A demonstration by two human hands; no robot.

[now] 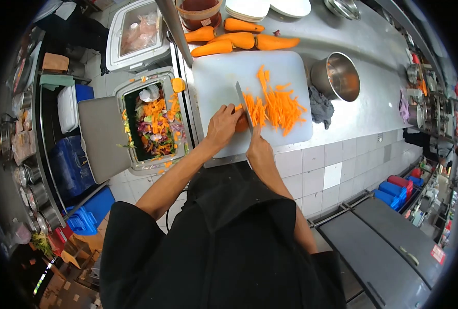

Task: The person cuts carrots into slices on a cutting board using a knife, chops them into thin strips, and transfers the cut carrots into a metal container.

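My right hand (pixel 260 153) is closed round the handle of a kitchen knife (pixel 241 98), whose blade points away from me over a white cutting board (pixel 213 77). Just left of the blade, the curled fingers of my left hand (pixel 223 126) press on a carrot (pixel 242 124), mostly hidden beneath them. Thin carrot strips (pixel 283 109) lie heaped on the board right of the blade. Several peeled whole carrots (pixel 239 39) rest along the board's far edge.
A steel pot (pixel 336 76) and a dark cloth (pixel 320 107) sit right of the board. On the left stands an open bin (pixel 154 121) of vegetable scraps, with a white cooler (pixel 138 36) behind it. White plates (pixel 247 9) are stacked at the back. Another person's dark-clothed legs (pixel 79 32) show upper left.
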